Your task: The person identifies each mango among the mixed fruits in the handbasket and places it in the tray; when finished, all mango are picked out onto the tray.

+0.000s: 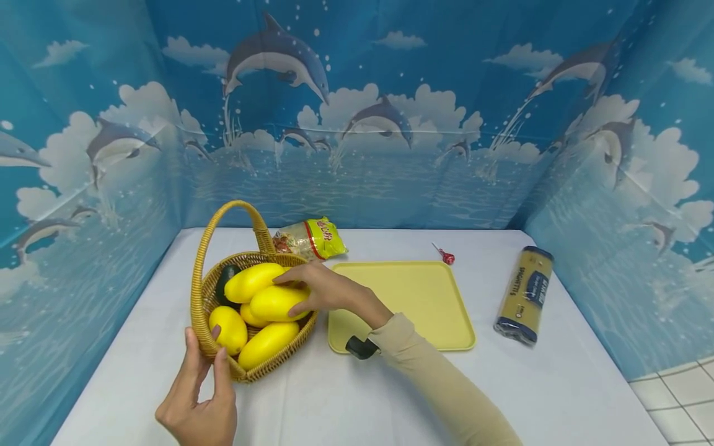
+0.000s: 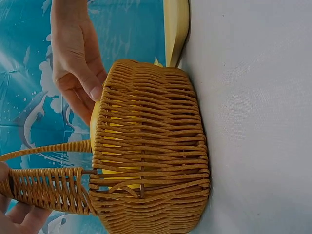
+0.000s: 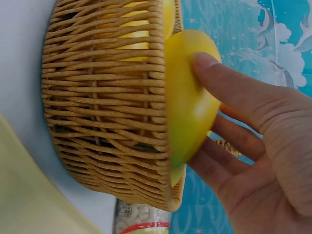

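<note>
While my left hand [image 1: 201,402] pinches the tan wicker basket [image 2: 151,131] by its handle [image 1: 197,297], my right hand [image 1: 325,288] grips a smooth yellow oval fruit [image 1: 274,303] inside; this seems the grasp, and lifting calls for a firm hold.

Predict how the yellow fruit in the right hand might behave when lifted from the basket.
The yellow fruit could be slippery, since its surface looks smooth and glossy. Its long, rounded shape suggests it may roll. It seems firm: no dent shows under the right hand.
</note>
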The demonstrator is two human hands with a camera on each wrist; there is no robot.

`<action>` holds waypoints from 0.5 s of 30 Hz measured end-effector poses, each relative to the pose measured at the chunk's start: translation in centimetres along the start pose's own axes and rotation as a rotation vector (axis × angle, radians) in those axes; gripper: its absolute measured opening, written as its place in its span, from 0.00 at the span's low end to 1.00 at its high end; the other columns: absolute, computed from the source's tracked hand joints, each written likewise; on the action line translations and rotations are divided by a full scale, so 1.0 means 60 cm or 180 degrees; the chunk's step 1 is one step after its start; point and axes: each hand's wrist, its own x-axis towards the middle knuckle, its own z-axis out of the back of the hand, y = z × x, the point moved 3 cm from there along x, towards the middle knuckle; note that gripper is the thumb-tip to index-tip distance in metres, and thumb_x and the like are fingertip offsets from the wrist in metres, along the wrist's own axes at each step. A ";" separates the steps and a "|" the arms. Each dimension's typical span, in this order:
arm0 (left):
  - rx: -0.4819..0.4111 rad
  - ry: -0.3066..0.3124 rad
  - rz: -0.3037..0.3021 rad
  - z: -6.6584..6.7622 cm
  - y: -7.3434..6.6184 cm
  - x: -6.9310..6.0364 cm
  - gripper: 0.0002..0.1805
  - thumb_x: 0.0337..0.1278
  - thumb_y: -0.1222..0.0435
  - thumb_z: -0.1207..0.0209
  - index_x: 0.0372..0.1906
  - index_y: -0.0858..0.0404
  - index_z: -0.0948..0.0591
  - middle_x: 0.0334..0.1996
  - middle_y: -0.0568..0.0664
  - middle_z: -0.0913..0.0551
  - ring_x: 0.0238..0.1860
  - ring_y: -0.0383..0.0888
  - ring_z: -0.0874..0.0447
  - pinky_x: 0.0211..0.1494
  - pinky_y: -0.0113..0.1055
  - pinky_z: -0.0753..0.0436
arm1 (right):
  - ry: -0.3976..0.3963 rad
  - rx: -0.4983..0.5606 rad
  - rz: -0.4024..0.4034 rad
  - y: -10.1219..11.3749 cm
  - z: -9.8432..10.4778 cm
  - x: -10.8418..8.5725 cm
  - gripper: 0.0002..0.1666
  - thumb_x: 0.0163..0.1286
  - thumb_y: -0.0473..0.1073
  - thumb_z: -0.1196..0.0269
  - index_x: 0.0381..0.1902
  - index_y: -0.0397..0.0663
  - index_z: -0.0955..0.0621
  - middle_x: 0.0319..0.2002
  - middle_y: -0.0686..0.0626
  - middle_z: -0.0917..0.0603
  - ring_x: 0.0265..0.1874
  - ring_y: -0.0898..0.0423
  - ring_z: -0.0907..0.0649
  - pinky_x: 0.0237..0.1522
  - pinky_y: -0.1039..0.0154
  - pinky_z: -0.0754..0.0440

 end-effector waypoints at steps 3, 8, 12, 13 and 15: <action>-0.0027 -0.0004 -0.0014 0.000 0.000 0.000 0.34 0.55 0.89 0.34 0.69 0.75 0.23 0.60 0.73 0.18 0.61 0.30 0.14 0.59 0.22 0.16 | -0.0016 -0.0041 0.0055 0.001 -0.004 0.002 0.38 0.68 0.43 0.22 0.74 0.43 0.21 0.70 0.45 0.17 0.70 0.52 0.19 0.73 0.66 0.22; -0.0018 -0.0007 -0.0022 0.000 -0.002 -0.001 0.34 0.56 0.89 0.34 0.69 0.75 0.23 0.60 0.73 0.19 0.61 0.30 0.15 0.59 0.21 0.16 | -0.0023 -0.0114 0.0104 0.003 -0.010 0.003 0.37 0.68 0.42 0.21 0.72 0.42 0.20 0.69 0.45 0.16 0.70 0.51 0.19 0.74 0.65 0.23; -0.0040 -0.0017 -0.0030 0.000 -0.003 -0.002 0.33 0.57 0.89 0.34 0.69 0.76 0.23 0.59 0.74 0.18 0.61 0.30 0.14 0.58 0.21 0.16 | -0.0022 -0.0168 0.0103 0.007 -0.011 0.001 0.36 0.69 0.43 0.22 0.72 0.41 0.20 0.69 0.44 0.16 0.71 0.50 0.19 0.75 0.64 0.24; -0.0047 -0.0021 -0.0034 0.000 -0.003 -0.002 0.33 0.57 0.88 0.34 0.69 0.76 0.23 0.59 0.74 0.18 0.60 0.30 0.14 0.58 0.21 0.16 | -0.0022 -0.0184 0.0100 0.008 -0.011 0.001 0.36 0.69 0.43 0.22 0.72 0.41 0.20 0.69 0.44 0.16 0.71 0.50 0.19 0.76 0.64 0.24; -0.0063 -0.0028 -0.0042 0.000 -0.003 -0.002 0.32 0.58 0.88 0.34 0.69 0.76 0.23 0.58 0.74 0.18 0.60 0.30 0.14 0.58 0.21 0.16 | -0.0026 -0.0198 0.0094 0.010 -0.010 -0.001 0.36 0.69 0.43 0.22 0.72 0.40 0.20 0.69 0.44 0.16 0.71 0.49 0.20 0.76 0.64 0.24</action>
